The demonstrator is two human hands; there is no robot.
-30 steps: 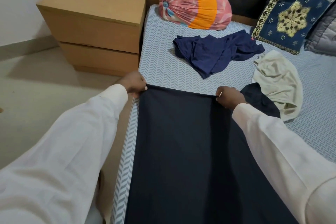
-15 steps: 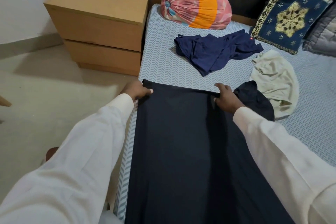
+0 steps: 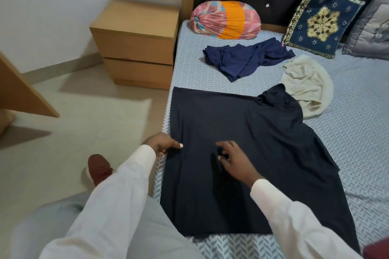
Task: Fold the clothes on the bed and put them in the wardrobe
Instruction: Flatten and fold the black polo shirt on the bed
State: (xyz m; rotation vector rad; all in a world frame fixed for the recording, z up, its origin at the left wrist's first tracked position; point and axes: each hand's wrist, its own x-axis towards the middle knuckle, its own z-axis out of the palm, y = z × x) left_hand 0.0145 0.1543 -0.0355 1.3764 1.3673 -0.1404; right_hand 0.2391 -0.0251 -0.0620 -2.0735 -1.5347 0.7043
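A large dark navy garment (image 3: 210,115) lies spread flat along the left edge of the bed (image 3: 357,111), one part bunched at its far right corner. My left hand (image 3: 164,146) grips the garment's left edge about halfway down, thumb on top. My right hand (image 3: 231,157) rests mid-cloth with curled fingers pinching the fabric. Further up the bed lie a crumpled blue garment (image 3: 246,59) and a cream garment (image 3: 305,84), both unfolded.
A pink-and-orange bolster (image 3: 225,20), a blue-and-gold cushion (image 3: 322,21) and a grey pillow (image 3: 372,31) lean against the headboard. A wooden nightstand (image 3: 136,42) stands left of the bed. A wooden panel (image 3: 19,90) juts in at far left. My shoe (image 3: 99,168) is on the floor.
Both hands have let go of the garment's far edge and drawn back toward me to its middle. The view has pulled back and tilted down.
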